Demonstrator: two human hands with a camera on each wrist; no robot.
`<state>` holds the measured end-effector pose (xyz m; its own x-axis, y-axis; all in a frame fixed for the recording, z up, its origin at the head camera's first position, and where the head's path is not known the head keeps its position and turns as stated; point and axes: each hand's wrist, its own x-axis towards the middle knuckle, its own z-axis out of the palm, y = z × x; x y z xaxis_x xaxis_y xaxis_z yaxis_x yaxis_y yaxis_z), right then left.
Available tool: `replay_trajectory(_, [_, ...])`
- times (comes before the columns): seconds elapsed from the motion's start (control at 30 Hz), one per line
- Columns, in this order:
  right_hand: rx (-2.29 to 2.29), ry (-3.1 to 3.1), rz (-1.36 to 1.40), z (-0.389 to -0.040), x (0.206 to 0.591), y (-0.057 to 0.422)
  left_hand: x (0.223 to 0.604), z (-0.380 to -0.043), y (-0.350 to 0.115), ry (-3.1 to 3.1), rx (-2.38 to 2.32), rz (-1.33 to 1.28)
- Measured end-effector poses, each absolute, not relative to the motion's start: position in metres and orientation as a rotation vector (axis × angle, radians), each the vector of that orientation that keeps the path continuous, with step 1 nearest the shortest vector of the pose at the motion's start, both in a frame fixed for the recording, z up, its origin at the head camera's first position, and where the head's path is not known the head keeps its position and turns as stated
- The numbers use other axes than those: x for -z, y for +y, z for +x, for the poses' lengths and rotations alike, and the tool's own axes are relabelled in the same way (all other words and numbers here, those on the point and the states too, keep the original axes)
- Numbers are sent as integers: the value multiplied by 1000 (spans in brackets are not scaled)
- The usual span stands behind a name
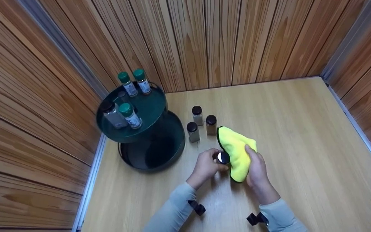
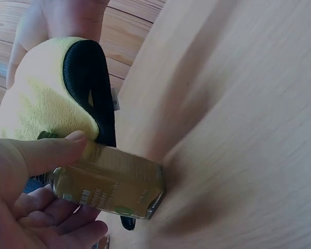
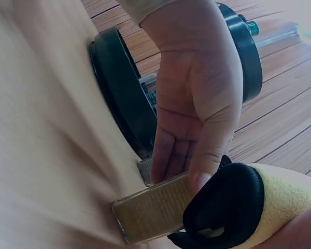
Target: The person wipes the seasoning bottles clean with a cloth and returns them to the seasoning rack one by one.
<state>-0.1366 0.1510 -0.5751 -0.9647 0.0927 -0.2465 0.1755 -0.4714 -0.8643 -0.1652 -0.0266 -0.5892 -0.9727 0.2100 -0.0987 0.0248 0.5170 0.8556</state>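
Where three black-capped spice jars [image 1: 193, 133] stand grouped, a stray knuckle could topple one; nearer, the left hand [image 1: 206, 165] pinches the turmeric powder jar [image 2: 111, 181] beside the yellow cloth [image 1: 238, 149], which the right hand [image 1: 258, 170] grips; slack finger pressure could drop the jar.

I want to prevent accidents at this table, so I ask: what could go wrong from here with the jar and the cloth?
The left hand grips the jar near its top, so the jar might slip and drop if the cloth in the right hand pushes against it. Also, three other jars stand close together just beyond the hands; a wide sweep of the cloth could perhaps knock one over.
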Motion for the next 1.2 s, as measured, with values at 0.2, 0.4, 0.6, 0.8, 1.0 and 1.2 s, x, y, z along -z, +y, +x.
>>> replay_trajectory(0.2, [2498,1809,378,-131,587,138,589,-167,-30,2541,-1438,171])
replay_trajectory(0.4, [2403,1877,457,-133,612,135,587,-167,-30,2520,-1460,173])
replay_trajectory(0.6, [2342,1686,568,-141,606,141,587,-168,-30,2513,-1442,159])
replay_trajectory(0.8, [2511,1494,544,-143,583,144,589,-167,-30,2533,-1420,222])
replay_trajectory(1.0, [2485,1642,578,-136,608,138,591,-167,-30,2542,-1411,195])
replay_trajectory(1.2, [2399,1670,636,-136,613,138,588,-168,-30,2520,-1421,166])
